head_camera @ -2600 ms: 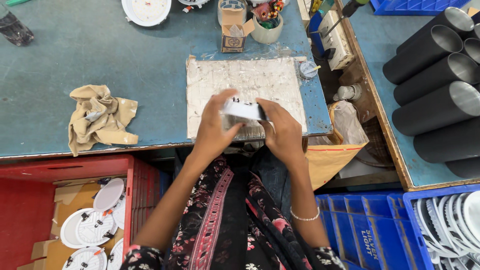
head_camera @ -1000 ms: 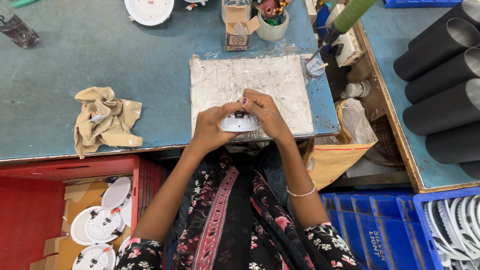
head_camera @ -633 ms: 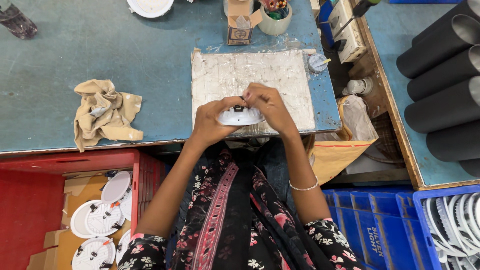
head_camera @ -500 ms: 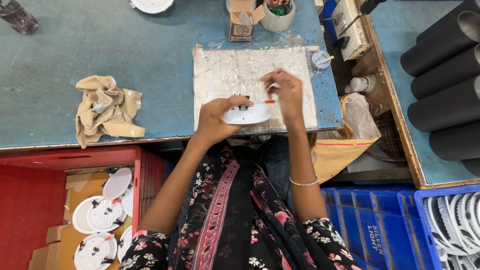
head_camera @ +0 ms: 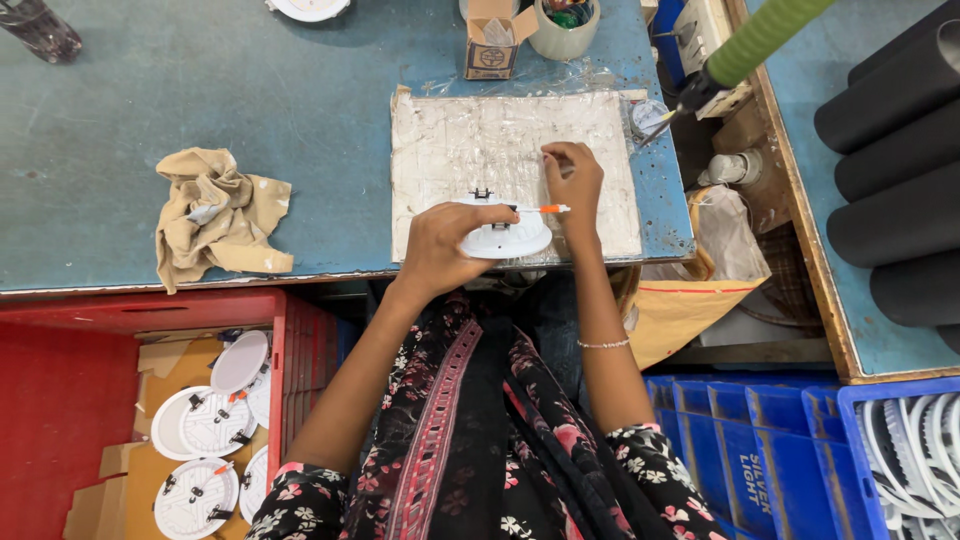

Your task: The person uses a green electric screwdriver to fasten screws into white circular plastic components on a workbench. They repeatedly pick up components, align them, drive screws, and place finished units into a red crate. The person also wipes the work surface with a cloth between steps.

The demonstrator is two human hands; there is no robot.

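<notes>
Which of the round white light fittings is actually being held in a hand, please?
The round white fitting on the pale work pad, gripped by the left hand. The other fittings lie untouched in the red crate.

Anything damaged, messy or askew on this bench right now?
Mostly tidy. The crumpled beige cloth lies bunched on the blue-green worktable, and the white work mat is scuffed, its plastic cover wrinkled. The round white light fitting under the left hand looks intact.

A smooth white plastic light fixture [head_camera: 505,238] is lying on crinkled glossy film [head_camera: 500,140]; matt cloth rag [head_camera: 218,215] is resting on the scuffed painted counter [head_camera: 250,90].
</notes>
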